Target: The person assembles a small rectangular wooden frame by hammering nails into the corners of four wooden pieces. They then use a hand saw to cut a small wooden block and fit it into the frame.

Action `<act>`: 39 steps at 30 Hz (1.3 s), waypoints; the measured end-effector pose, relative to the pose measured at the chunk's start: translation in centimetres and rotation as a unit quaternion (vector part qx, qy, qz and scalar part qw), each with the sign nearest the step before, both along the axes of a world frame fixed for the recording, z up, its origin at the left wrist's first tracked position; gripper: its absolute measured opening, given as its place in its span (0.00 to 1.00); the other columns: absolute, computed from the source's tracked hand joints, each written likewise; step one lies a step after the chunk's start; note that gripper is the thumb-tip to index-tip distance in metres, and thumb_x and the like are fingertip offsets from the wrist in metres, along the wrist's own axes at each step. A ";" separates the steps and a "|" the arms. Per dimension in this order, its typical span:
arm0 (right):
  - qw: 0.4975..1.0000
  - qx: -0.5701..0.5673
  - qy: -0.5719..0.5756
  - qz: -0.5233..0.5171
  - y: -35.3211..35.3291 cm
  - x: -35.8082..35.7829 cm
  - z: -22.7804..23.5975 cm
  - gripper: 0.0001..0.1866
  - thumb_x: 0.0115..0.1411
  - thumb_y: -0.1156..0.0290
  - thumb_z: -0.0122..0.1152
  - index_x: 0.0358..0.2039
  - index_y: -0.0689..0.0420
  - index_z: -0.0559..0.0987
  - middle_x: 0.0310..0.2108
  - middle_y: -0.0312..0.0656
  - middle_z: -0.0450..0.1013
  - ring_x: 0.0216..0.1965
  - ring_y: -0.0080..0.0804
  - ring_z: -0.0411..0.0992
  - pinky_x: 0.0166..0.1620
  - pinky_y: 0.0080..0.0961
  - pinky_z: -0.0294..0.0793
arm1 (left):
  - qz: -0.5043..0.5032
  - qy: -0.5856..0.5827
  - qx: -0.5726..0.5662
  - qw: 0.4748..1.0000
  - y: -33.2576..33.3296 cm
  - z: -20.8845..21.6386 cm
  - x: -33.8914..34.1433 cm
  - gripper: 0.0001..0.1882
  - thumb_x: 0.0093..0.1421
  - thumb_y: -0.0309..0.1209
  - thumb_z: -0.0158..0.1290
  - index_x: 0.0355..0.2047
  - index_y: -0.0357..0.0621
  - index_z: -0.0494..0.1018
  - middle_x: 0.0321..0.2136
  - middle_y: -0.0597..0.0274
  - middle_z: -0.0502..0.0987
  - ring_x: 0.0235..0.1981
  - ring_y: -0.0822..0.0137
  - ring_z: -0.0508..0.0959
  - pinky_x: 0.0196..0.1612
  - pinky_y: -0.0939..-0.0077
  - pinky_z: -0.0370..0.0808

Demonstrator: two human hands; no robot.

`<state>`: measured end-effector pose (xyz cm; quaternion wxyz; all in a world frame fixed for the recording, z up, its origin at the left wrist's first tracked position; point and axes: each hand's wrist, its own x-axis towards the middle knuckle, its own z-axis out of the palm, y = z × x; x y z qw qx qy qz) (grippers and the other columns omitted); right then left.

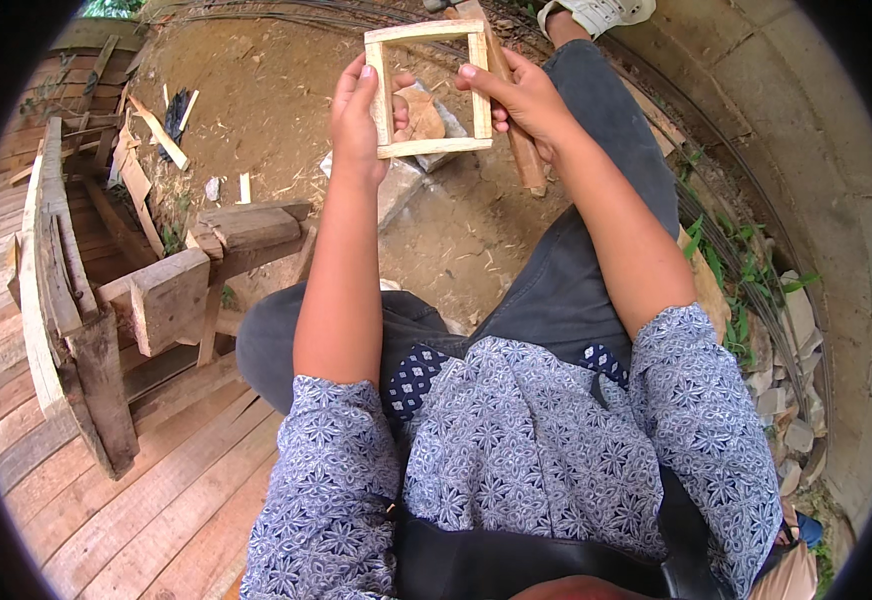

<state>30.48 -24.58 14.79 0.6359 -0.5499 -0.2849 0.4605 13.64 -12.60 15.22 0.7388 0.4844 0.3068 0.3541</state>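
Observation:
Up at the top centre, a small rectangular frame (428,148) of pale wood strips is held between both hands. My left hand (356,115) is closed on its left strip, thumb in front and fingers showing through the opening. On the opposite side, my right hand (534,105) pinches the right strip, its thumb laid across. A hammer with a brown wooden handle (526,160) runs through the right hand's grasp, thumb over it and fingertips beyond. Its grey head (438,4) is partly cut off by the picture's upper edge.
Below the frame, a stone block (396,190) lies on bare dirt. To the left stand a rough timber bench (171,290) and wooden planks (166,490). Wood scraps (161,135) are strewn at the upper left. A concrete wall (866,250) and cables (746,270) line the right.

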 end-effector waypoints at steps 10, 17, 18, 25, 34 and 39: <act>1.000 0.006 0.029 -0.009 -0.8 -0.3 0.6 0.28 0.54 0.56 0.75 0.47 0.61 0.74 0.26 0.32 0.73 0.19 0.12 0.65 0.19 0.11 0.68 | -0.074 0.274 0.171 0.943 -1.9 -3.9 1.5 0.30 0.73 0.48 0.36 0.62 0.35 0.63 0.47 0.49 0.77 0.52 0.55 0.74 0.61 0.61 0.65; 0.986 0.031 0.086 -0.142 -0.5 0.9 -0.4 0.25 0.55 0.57 0.74 0.42 0.60 0.72 0.27 0.34 0.73 0.20 0.14 0.69 0.21 0.13 0.70 | -0.015 0.137 0.364 0.921 -7.1 -4.3 3.5 0.32 0.74 0.51 0.31 0.43 0.33 0.74 0.39 0.50 0.77 0.43 0.56 0.75 0.50 0.61 0.69; 0.981 0.039 0.101 -0.163 -0.4 0.9 -0.5 0.25 0.56 0.58 0.74 0.41 0.60 0.72 0.27 0.34 0.73 0.20 0.14 0.69 0.21 0.13 0.70 | -0.018 0.131 0.343 0.930 -7.7 -4.2 3.6 0.33 0.73 0.53 0.30 0.42 0.34 0.74 0.37 0.52 0.76 0.42 0.58 0.75 0.48 0.63 0.69; 0.980 0.023 0.059 -0.187 -0.9 0.9 -0.3 0.23 0.58 0.54 0.72 0.39 0.59 0.73 0.25 0.32 0.69 0.20 0.14 0.66 0.20 0.14 0.70 | 0.031 0.071 0.086 0.993 -6.4 -2.5 3.7 0.45 0.67 0.68 0.19 0.38 0.40 0.73 0.28 0.64 0.71 0.30 0.69 0.70 0.38 0.75 0.67; 0.968 -0.002 -0.092 -0.232 -1.3 2.4 -0.2 0.26 0.54 0.50 0.74 0.38 0.57 0.73 0.22 0.30 0.68 0.17 0.14 0.65 0.21 0.14 0.70 | -0.014 0.138 -0.012 0.990 -1.4 2.3 1.4 0.44 0.66 0.70 0.19 0.34 0.41 0.68 0.21 0.68 0.65 0.20 0.72 0.64 0.24 0.76 0.62; 0.994 0.010 0.009 -0.109 -1.6 2.5 0.3 0.24 0.59 0.55 0.70 0.46 0.60 0.76 0.23 0.29 0.70 0.17 0.11 0.66 0.18 0.12 0.68 | -0.053 0.066 -0.080 0.993 0.3 4.5 -0.1 0.43 0.67 0.68 0.18 0.37 0.39 0.67 0.23 0.64 0.64 0.21 0.71 0.64 0.24 0.76 0.62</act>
